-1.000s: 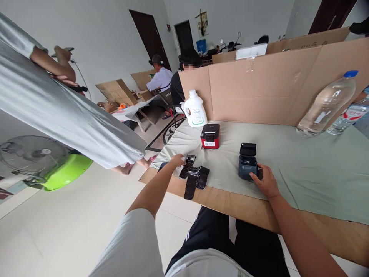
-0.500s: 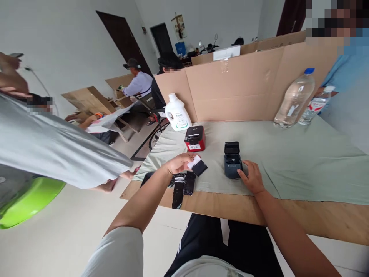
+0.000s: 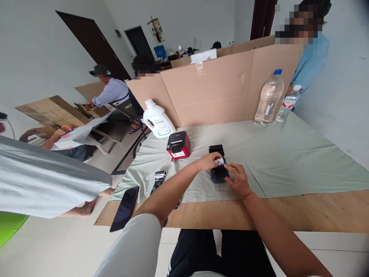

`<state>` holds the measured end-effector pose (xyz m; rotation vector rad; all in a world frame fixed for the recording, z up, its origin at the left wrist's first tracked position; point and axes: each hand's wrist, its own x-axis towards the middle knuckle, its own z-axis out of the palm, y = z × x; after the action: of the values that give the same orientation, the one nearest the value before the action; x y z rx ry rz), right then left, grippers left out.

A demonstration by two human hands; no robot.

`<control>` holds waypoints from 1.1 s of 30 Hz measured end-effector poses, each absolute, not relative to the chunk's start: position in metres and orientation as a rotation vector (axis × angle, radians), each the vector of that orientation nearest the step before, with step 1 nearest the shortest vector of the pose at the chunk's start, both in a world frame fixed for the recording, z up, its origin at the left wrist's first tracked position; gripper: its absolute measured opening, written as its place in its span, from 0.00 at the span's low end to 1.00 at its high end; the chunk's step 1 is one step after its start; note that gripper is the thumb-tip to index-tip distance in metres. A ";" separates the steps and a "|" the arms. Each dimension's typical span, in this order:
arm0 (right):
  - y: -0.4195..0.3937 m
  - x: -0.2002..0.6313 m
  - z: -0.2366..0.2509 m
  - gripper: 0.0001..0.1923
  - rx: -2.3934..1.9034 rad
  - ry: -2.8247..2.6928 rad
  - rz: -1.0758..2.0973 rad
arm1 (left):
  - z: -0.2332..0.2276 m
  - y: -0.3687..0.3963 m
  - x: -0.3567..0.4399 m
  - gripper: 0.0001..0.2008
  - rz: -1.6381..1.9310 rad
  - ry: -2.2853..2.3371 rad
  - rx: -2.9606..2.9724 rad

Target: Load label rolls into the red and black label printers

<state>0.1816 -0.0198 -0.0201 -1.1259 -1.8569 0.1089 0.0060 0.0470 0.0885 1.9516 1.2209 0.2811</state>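
A small dark label printer (image 3: 219, 177) stands on the cloth with its lid (image 3: 216, 149) raised. Above its open compartment, my left hand (image 3: 210, 161) is closed on a white label piece (image 3: 220, 161), its fingertips hiding part of it. At the printer's right side is my right hand (image 3: 238, 181), thumb and fingers bent and apart. Its fingertips touch the printer near the label piece and hold nothing that I can see. Under my left forearm lies a shiny black film strip with a roll (image 3: 160, 177), partly hidden. Left of that strip is a dark phone (image 3: 125, 207).
A red and black printer (image 3: 178, 145) and a white jug (image 3: 159, 119) stand at the back left. Behind them rises a cardboard screen (image 3: 210, 94). Two water bottles, one large (image 3: 269, 100) and one small (image 3: 288, 104), stand back right. Other people are around the table.
My left hand has moved right with the label piece, from beside the red printer to the dark printer's compartment. My right hand's fingers have come up to the compartment edge. The view has shifted.
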 end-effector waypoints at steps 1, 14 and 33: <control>-0.020 0.181 -0.019 0.16 -1.111 -1.865 0.089 | 0.087 0.051 0.007 0.20 0.252 1.267 2.042; -0.022 0.174 -0.013 0.10 -1.062 -1.935 -0.073 | 0.065 0.060 0.008 0.11 0.210 1.604 2.221; -0.022 0.167 -0.012 0.12 -1.088 -1.972 -0.111 | 0.043 0.049 0.010 0.07 0.384 1.628 2.402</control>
<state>0.1675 -0.0218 -0.0124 -1.0885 -1.9719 -0.1108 0.0099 0.0486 0.0426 2.4016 1.6279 0.3838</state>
